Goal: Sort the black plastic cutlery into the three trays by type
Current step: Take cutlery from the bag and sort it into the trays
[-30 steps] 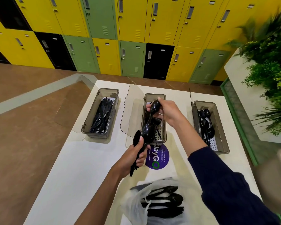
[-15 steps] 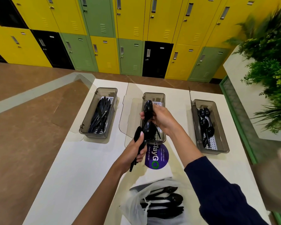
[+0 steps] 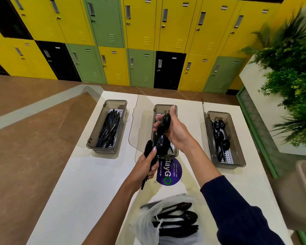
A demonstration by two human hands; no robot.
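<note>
Three grey trays stand on the white table. The left tray (image 3: 93, 138) holds black knives, the middle tray (image 3: 164, 107) is partly hidden behind my hands, and the right tray (image 3: 237, 138) holds several black spoons. My left hand (image 3: 145, 167) grips a bunch of black spoons (image 3: 162, 145) by their handles. My right hand (image 3: 177, 131) pinches a single black spoon (image 3: 164, 123) above the bunch, in front of the middle tray. A clear plastic bag (image 3: 147, 225) near me holds more black cutlery (image 3: 177, 220).
A round purple sticker (image 3: 171, 175) lies on the table (image 3: 88, 183) just below my hands. Each tray's clear lid stands open beside it. Yellow, green and black lockers (image 3: 141, 41) line the far wall. A white planter (image 3: 265, 110) with green plants stands to the right.
My right hand has drawn one spoon up out of the bunch and lifted it slightly. My left hand has barely moved.
</note>
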